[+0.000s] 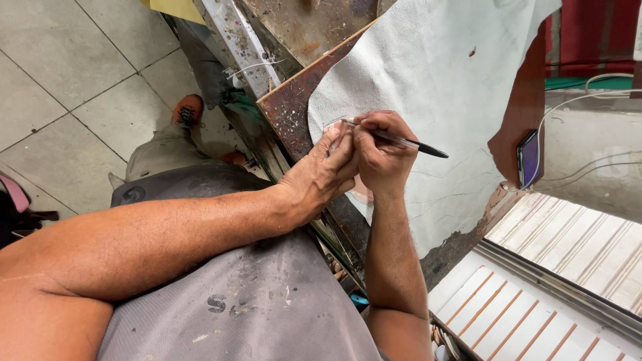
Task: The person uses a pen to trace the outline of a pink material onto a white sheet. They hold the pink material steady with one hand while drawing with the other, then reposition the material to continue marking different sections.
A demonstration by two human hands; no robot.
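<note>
Leather, a pale grey-white sheet (pixel 428 87), lies spread over a dark, stained wooden board (pixel 291 107) that slopes across the workbench. The right hand (pixel 382 155) is clenched around a pen (pixel 394 140) with a clear barrel and black cap end, the thumb and fingers pinching it near the tip, which meets the sheet close to its left edge. The black end points away to the right, over the leather. The left hand (pixel 324 172) lies flat beside it, fingers pressed down on a small clear, rounded template (pixel 334 126) that rests on the sheet just by the pen's tip; it presses rather than grasps, and the two hands touch each other. Part of the same clear piece seems to show below the right hand, though that is hard to tell.

To the right, a phone (pixel 528 158) with a lit purple screen leans at the board's edge, a white cable (pixel 582 97) running near it. Below sit white ribbed panels (pixel 562 247). On the left, a grey tiled floor (pixel 60 93) and an orange shoe (pixel 188 110) are visible.
</note>
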